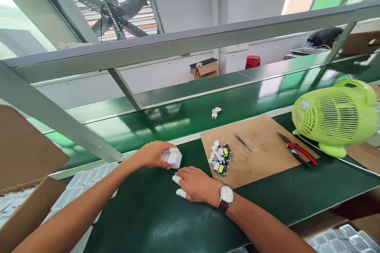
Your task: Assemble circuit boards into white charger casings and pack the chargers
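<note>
In the head view my left hand [152, 155] is closed around a small white plastic housing [175, 158], held just over the green work surface [133, 209]. A little nearer and to the right, my right hand [198, 185] lies low over the surface with its fingers stretched out and nothing in it. White finger cots [181, 193] cover two of its digits. Right of both hands, a cluster of small circuit boards [221, 160] with yellow and white parts rests on a sheet of brown cardboard [255, 158].
Tweezers [242, 141] and red-handled pliers [297, 152] lie on the cardboard. A green fan [335, 118] stands at right. White plastic pieces [215, 112] sit on the belt [178, 120] behind. White trays [86, 182] and a cardboard box [35, 201] are at left.
</note>
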The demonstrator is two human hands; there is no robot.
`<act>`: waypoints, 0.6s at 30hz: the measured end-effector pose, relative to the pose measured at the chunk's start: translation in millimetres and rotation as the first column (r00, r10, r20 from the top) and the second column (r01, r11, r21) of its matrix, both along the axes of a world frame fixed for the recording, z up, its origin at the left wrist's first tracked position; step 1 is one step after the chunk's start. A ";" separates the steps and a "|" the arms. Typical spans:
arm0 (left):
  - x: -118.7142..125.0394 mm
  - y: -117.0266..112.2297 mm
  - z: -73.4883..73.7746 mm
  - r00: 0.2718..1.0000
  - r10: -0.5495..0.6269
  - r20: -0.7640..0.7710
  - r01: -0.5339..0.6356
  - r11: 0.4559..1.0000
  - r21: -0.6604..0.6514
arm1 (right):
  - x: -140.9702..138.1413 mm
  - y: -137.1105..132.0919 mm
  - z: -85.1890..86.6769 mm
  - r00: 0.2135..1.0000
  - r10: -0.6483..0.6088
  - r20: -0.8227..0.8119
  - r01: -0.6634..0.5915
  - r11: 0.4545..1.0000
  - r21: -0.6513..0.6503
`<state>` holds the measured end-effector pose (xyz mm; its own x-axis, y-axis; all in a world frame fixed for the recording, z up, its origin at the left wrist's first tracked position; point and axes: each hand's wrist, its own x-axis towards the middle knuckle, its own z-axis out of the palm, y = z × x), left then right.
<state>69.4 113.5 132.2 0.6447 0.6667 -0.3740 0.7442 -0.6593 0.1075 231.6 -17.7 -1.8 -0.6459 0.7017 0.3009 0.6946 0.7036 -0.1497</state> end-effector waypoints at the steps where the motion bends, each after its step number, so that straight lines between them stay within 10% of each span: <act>1: -13.3 -8.8 1.6 1.000 -0.004 -0.009 0.004 1.000 -0.023 | -0.6 -1.1 -1.2 1.000 0.005 0.012 -0.005 1.000 0.003; 10: -71.4 -54.6 -14.5 0.997 0.077 0.003 -0.076 0.993 -0.085 | -5.1 -12.2 -1.1 0.999 -0.005 0.050 0.008 0.998 -0.060; 18: -76.2 -86.6 -33.7 0.878 0.421 0.228 -0.432 0.902 -0.004 | -3.5 -11.4 -5.6 1.000 -0.006 0.029 0.008 0.997 -0.071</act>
<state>-6.8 26.9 98.5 0.3556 0.9085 -0.2196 0.9156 -0.2914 0.2772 228.1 -29.1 -7.4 -0.6486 0.7251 0.2314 0.7043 0.6870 -0.1788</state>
